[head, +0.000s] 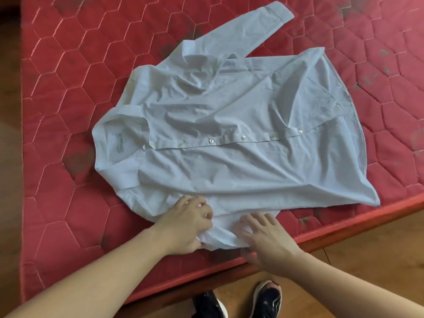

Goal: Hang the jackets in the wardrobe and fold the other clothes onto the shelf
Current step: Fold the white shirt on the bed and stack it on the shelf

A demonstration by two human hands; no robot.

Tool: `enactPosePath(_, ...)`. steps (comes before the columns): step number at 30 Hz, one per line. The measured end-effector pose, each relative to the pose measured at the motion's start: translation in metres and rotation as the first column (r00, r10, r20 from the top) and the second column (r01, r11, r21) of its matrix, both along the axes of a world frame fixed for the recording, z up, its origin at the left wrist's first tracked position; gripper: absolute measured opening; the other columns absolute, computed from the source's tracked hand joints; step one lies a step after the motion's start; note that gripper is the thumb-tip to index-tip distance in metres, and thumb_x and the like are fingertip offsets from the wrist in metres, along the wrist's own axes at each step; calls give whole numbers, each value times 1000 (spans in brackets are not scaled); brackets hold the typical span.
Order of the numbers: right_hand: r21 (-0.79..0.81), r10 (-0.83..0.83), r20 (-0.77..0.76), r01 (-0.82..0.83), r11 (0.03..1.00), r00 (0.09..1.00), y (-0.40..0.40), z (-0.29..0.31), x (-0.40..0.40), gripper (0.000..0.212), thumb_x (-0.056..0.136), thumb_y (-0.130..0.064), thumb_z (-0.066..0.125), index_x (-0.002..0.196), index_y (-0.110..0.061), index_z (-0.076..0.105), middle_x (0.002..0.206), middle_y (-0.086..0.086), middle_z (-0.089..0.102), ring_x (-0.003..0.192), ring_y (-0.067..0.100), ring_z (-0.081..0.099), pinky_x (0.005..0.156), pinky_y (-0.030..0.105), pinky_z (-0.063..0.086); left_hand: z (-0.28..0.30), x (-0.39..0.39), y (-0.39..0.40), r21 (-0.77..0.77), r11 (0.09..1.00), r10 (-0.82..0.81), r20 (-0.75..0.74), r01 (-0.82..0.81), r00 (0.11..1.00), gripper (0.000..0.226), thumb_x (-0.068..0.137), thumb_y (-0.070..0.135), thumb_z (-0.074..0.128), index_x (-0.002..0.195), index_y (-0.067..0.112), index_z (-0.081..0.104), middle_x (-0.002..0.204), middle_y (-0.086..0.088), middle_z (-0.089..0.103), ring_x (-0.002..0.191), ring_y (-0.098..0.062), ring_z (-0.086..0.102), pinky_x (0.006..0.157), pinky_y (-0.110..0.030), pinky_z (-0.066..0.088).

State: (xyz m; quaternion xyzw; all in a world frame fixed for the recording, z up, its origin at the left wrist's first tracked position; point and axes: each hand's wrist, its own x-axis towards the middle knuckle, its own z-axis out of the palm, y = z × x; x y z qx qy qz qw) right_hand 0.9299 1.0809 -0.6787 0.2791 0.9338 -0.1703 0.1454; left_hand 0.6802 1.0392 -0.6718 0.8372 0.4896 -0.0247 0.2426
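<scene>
Though a small grey label (118, 143) sits inside the collar (110, 143), its print is too blurred to read; no other writing shows. White button-up shirt (229, 125) lies front-up on the red quilted mattress (68, 76), collar to the left, hem to the right, buttons (211, 140) done up along the placket. One sleeve (241, 31) stretches away toward the far side w/ cuff flat. Near sleeve is bunched at the mattress's near edge, btwn both hands. Left hand (185, 226) reaches in from lower left, fingers curled, gripping a wad of that sleeve fabric. Right hand (266, 237) comes from lower right, palm down, fingers spread and fairly straight, pressing on the same fabric; slightly motion-blurred. Black sneakers (266, 297) stand on the wood floor (367, 249) below.
</scene>
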Motion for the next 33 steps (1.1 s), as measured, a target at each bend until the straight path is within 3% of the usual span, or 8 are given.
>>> enactPosePath(2,-139,-187,-132,168,976,973,-4,6,-14,24,77,-31,54,99,-31,64,110,-6,63,102,19,57,80,35,47,12,0,8,-168,950,297,228,-262,927,30,68,50,64,74,22,71,89,10,67,90,-10,61,82,-32,50)
enactPosePath(7,-715,-664,-184,365,597,725,20,58,-33,23,102,-26,43,88,-10,51,69,2,52,62,13,46,61,35,38,29,-15,27,-691,446,888,263,-568,378,30,94,27,62,90,-3,65,74,-8,55,74,-13,51,64,-18,42)
enactPosePath(14,-706,-257,431,501,500,865,58,65,4,28,73,-43,75,87,-20,67,84,-2,68,71,10,59,69,24,46,28,-6,35,-701,207,966,255,-683,30,25,99,45,45,122,37,52,81,17,56,68,14,57,70,-12,38)
enactPosePath(20,-863,-677,494,400,-308,546,114,99,57,26,68,-25,82,81,-4,76,81,10,74,65,19,70,59,26,56,27,-9,37,-753,144,988,151,-642,45,40,96,52,46,103,20,68,78,0,73,75,-14,71,73,-21,55)
enactPosePath(22,-888,-743,446,354,-295,499,143,105,74,66,49,-49,92,96,-3,77,104,14,72,84,20,73,76,26,57,22,-10,36,-749,157,987,97,-644,129,57,89,65,48,101,14,70,83,-11,75,84,-24,73,89,-34,55)
enactPosePath(25,-937,-875,340,45,-347,345,164,98,100,88,90,-73,39,146,-6,39,155,14,18,144,24,26,122,34,9,11,-11,36,-745,134,977,-11,-653,213,66,86,73,45,112,17,67,115,-14,70,107,-29,66,100,-39,48)
enactPosePath(29,-915,-827,401,-126,-384,-394,169,79,95,79,86,-67,50,138,-7,42,134,21,53,112,34,64,92,54,51,1,-13,33,-787,139,973,-6,-601,232,67,86,69,51,133,22,56,135,5,56,123,-16,53,109,-35,37)
enactPosePath(33,-752,-900,362,494,-437,-244,142,50,76,59,89,-61,52,118,-10,55,121,11,59,93,24,65,77,40,53,6,-14,23,-782,223,941,18,-582,338,108,38,94,62,123,28,58,112,11,62,101,-8,58,84,-25,47)
